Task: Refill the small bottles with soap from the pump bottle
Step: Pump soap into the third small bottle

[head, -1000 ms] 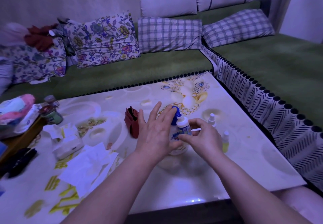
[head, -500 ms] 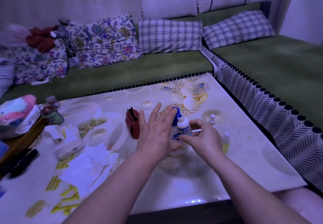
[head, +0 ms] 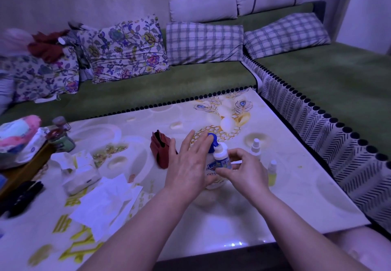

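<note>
tabletop [head: 296, 196] unchanged: left hand [head: 186, 165] still flat on pump bottle [head: 212, 142], right hand [head: 245, 171] pinching small bottle [head: 221, 158].

L hand [head: 186, 165] pushed pump head [head: 212, 142] a bit lower (small bottle [head: 222, 159] dropped w/ it).

I've got the pump bottle [head: 211, 176] upright on the counter [head: 296, 188], mid-surface: white body, printed label, blue pump head on top. Tucked against its spout is a small bottle [head: 221, 159] with a white top and a coloured label, pinched in my right hand [head: 243, 171]. Further right stand two more, both upright: a pale spray bottle [head: 255, 147] at the back, and a yellow-filled bottle [head: 272, 173] nearer me.
</note>
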